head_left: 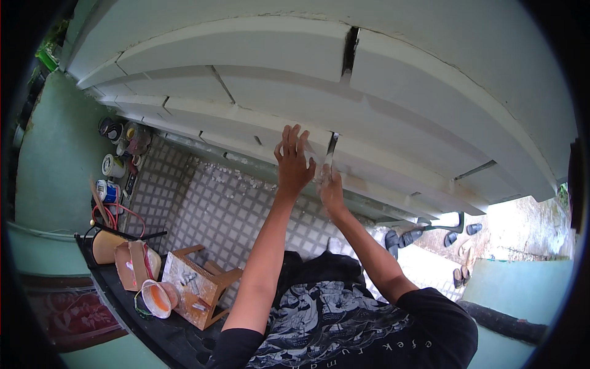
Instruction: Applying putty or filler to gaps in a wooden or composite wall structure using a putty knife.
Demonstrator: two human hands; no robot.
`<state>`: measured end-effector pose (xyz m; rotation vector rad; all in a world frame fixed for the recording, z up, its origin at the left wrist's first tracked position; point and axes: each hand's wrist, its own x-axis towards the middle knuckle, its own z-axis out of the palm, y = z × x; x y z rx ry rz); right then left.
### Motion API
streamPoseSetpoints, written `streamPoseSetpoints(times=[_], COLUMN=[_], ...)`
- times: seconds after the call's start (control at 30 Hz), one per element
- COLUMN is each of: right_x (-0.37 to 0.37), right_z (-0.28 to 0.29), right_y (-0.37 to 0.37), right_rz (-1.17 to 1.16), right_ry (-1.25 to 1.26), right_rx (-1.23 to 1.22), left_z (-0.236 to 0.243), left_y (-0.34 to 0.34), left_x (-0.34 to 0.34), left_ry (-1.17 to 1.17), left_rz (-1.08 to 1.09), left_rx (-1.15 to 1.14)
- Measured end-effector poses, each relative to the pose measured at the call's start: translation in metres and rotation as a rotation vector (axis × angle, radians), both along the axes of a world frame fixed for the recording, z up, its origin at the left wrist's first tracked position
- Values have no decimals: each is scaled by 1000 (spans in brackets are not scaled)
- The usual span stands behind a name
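Note:
A white slatted panel point(399, 92) with narrow dark slots spans the upper view. My left hand point(294, 158) rests against one of its lower slats, fingers spread. Just to its right, my right hand point(332, 187) grips a slim pale metal tool, apparently a scraper blade point(330, 161), pointing up to a slot in the slat. The tool's handle is mostly hidden by my fingers and slightly blurred.
A tiled floor point(209, 203) lies below, with white debris. Buckets point(114, 165) stand by the left wall; a wooden stool point(206, 289) with tools, a cardboard box point(129, 264) and an orange tub point(158, 298) are at lower left. Footwear point(452, 238) lies at right.

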<state>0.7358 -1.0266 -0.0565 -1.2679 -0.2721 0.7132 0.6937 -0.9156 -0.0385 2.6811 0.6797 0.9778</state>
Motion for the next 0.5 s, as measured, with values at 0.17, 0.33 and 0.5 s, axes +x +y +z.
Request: streamPoseSetpoints(times=[0.17,0.33,0.5], right_x=[3,10,12], right_z=[-15,-14,6], right_y=[3,1,-3], right_rz=[-40,10,82], right_ry=[-175,-193,-55], right_rx=[-117,-157,-196], left_z=[2,4,1], left_y=[-1,0,3], left_x=[2,3,1], left_ry=[-5,-17,3], left_rz=[-19,-30,-25], left_rx=[6,2,-7])
